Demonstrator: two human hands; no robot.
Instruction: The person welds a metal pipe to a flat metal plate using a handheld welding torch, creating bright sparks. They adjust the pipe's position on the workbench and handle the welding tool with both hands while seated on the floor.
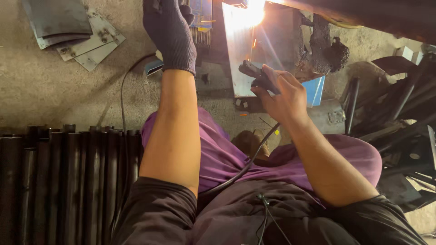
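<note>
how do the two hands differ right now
The left hand wears a dark knit glove; the right hand is bare. The left hand reaches further away, up by the picture's top edge, while the right hand sits nearer the body. The right hand grips a dark welding holder with a cable trailing over the lap; what the left hand holds cannot be told. Both stretch towards the metal sheet under the bright glare.

Concrete floor [41, 90], metal plates [86, 43], pipes [68, 181]

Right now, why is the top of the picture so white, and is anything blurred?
Head view: glare from the bright arc washes out the metal plate top; sparks streak below; the right hand and gloved left hand look sharp; the dark pipes lose detail in shadow.
</note>
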